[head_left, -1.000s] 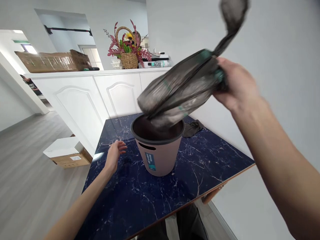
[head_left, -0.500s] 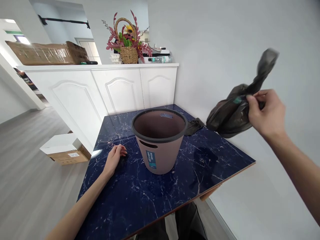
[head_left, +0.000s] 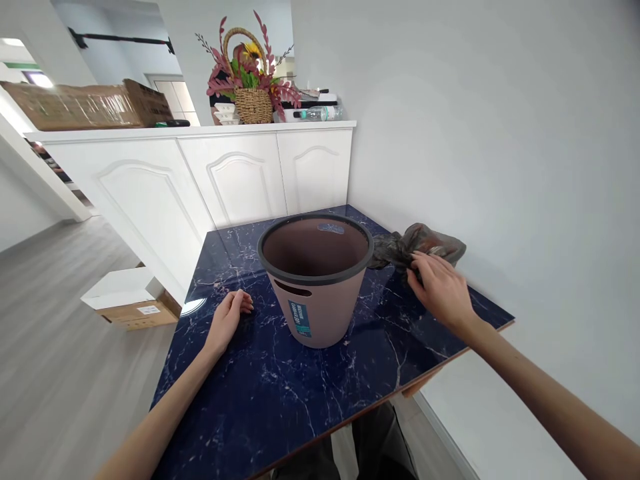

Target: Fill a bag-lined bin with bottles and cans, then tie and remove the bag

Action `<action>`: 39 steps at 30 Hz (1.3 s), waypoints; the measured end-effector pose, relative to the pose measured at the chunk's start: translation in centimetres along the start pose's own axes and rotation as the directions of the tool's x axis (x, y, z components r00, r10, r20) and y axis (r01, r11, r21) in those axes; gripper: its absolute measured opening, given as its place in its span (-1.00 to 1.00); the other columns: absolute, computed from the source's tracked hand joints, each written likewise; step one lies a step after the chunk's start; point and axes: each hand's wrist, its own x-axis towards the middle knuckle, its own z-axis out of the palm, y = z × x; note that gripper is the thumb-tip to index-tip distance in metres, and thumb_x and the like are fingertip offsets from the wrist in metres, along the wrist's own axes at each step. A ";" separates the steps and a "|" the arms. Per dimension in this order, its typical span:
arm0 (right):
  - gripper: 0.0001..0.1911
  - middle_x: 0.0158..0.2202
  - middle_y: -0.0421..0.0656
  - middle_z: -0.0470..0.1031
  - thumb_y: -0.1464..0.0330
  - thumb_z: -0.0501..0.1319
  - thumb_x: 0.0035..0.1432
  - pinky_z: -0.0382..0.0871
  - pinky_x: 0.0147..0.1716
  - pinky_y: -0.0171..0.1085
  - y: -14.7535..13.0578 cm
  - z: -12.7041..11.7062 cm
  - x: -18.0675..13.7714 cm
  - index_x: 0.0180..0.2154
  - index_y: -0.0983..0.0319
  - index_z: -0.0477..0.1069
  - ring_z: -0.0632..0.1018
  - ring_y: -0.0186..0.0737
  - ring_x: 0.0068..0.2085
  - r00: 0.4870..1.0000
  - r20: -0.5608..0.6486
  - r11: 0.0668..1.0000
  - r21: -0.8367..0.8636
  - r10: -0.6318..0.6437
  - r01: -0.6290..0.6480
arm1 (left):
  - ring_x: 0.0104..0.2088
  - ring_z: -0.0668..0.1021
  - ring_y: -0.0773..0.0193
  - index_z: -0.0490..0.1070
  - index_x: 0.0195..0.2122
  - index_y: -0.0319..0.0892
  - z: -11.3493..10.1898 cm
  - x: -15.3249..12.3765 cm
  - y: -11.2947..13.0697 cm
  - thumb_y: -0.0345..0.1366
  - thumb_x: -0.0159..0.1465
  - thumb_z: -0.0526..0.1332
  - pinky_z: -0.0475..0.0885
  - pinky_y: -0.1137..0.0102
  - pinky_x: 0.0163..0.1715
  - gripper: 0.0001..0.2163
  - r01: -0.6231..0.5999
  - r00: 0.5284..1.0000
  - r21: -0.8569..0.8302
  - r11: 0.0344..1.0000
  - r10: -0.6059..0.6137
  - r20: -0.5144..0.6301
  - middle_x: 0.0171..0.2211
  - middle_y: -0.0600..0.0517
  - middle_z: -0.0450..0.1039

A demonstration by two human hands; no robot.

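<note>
A pinkish-brown plastic bin point(head_left: 320, 303) with a dark rim stands upright in the middle of the dark blue marble-patterned table point(head_left: 310, 400); nothing lies inside it. My right hand point(head_left: 440, 290) rests palm down on the table to the bin's right, its fingers curled on a crumpled dark grey bag point(head_left: 425, 241) by the wall. My left hand point(head_left: 226, 320) lies on the table left of the bin, fingers loosely curled, holding nothing that I can see.
White cabinets point(head_left: 235, 177) stand behind the table, with a flower basket point(head_left: 250, 87), a bottle and a cardboard box point(head_left: 90, 103) on top. A carton point(head_left: 130, 300) sits on the grey floor at the left. A white wall runs along the table's right side.
My right hand lifted the grey bag out of the bin, swung it right, and brought it down onto the table by the wall. My left hand settled onto the tabletop.
</note>
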 end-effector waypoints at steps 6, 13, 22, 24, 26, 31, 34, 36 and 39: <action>-0.85 0.02 0.12 0.70 0.40 0.18 0.43 0.44 0.12 0.06 -0.4 2.3 -2.3 -0.17 0.25 0.54 0.66 0.17 0.07 0.987 0.135 0.994 -0.075 0.085 -0.076 | -0.29 0.61 0.13 0.51 -0.24 -0.13 -0.1 -0.1 -0.4 0.38 0.34 0.17 0.55 0.24 -0.15 -0.41 -0.049 0.998 0.089 0.995 0.046 0.037 -0.35 0.00 0.56; -0.76 0.24 0.16 0.56 0.44 0.17 0.41 0.33 0.21 0.15 -3.8 1.0 -4.1 0.07 0.25 0.46 0.48 0.27 0.30 0.992 0.093 0.996 -0.010 0.090 -0.090 | -0.27 0.62 0.13 0.51 -0.25 -0.11 0.0 -0.4 0.0 0.36 0.36 0.15 0.54 0.24 -0.11 -0.43 -0.069 0.996 0.172 0.983 0.060 0.058 -0.32 0.00 0.58; -0.76 -0.13 -0.08 0.60 0.46 0.05 0.44 0.45 -0.21 -0.17 -8.7 0.8 -7.2 -0.22 0.13 0.47 0.61 -0.11 -0.19 0.925 0.366 0.789 0.535 0.104 -0.301 | -0.25 0.62 0.11 0.50 -0.23 -0.09 0.1 -1.0 1.0 0.30 0.40 0.09 0.49 0.26 -0.13 -0.47 -0.093 0.992 0.293 0.952 0.065 0.106 -0.32 0.01 0.58; -0.76 -0.19 -0.11 0.59 0.42 0.06 0.45 0.39 -0.31 -0.20 -8.7 0.7 -7.3 -0.22 0.13 0.48 0.57 -0.14 -0.30 0.894 0.419 0.723 0.568 0.157 -0.393 | -0.26 0.60 0.10 0.50 -0.23 -0.09 0.1 -1.3 1.3 0.27 0.42 0.09 0.46 0.27 -0.17 -0.49 -0.102 0.990 0.326 0.940 0.066 0.121 -0.33 0.02 0.57; -0.76 -0.22 -0.12 0.60 0.38 0.07 0.44 0.35 -0.36 -0.21 -8.5 0.5 -7.3 -0.20 0.13 0.51 0.54 -0.16 -0.34 0.871 0.448 0.677 0.578 0.203 -0.456 | -0.28 0.58 0.11 0.51 -0.24 -0.08 0.2 -1.5 1.6 0.24 0.44 0.10 0.42 0.27 -0.19 -0.51 -0.115 0.987 0.352 0.929 0.068 0.145 -0.33 0.02 0.57; -0.78 -0.23 -0.14 0.65 0.30 0.13 0.41 0.38 -0.31 -0.21 -8.5 0.4 -7.4 -0.20 0.13 0.56 0.59 -0.14 -0.32 0.824 0.479 0.597 0.578 0.303 -0.556 | -0.28 0.58 0.08 0.54 -0.21 -0.07 0.6 -2.1 2.2 0.17 0.48 0.08 0.39 0.27 -0.24 -0.55 -0.225 0.953 0.443 0.868 0.101 0.286 -0.28 -0.01 0.60; -0.77 -0.24 -0.14 0.66 0.28 0.14 0.40 0.40 -0.29 -0.20 -8.5 0.5 -7.4 -0.21 0.14 0.57 0.59 -0.14 -0.33 0.811 0.479 0.583 0.571 0.336 -0.578 | -0.26 0.59 0.04 0.53 -0.20 -0.06 0.8 -2.1 2.2 0.15 0.50 0.05 0.41 0.25 -0.23 -0.56 -0.316 0.926 0.483 0.817 0.153 0.346 -0.27 -0.04 0.59; -0.77 -0.25 -0.14 0.66 0.27 0.13 0.40 0.39 -0.31 -0.20 -8.5 0.4 -7.3 -0.20 0.13 0.57 0.59 -0.13 -0.33 0.811 0.487 0.582 0.573 0.325 -0.577 | -0.24 0.58 0.02 0.52 -0.21 -0.06 0.8 -2.1 2.1 0.16 0.50 0.04 0.43 0.23 -0.21 -0.56 -0.345 0.917 0.493 0.799 0.175 0.358 -0.28 -0.05 0.58; -0.77 -0.25 -0.14 0.66 0.28 0.12 0.41 0.40 -0.32 -0.20 -8.4 0.2 -7.2 -0.19 0.12 0.56 0.60 -0.11 -0.32 0.814 0.495 0.586 0.576 0.305 -0.570 | -0.23 0.57 0.00 0.51 -0.22 -0.04 0.8 -2.0 2.2 0.17 0.50 0.03 0.44 0.22 -0.21 -0.55 -0.359 0.912 0.497 0.790 0.182 0.369 -0.28 -0.06 0.58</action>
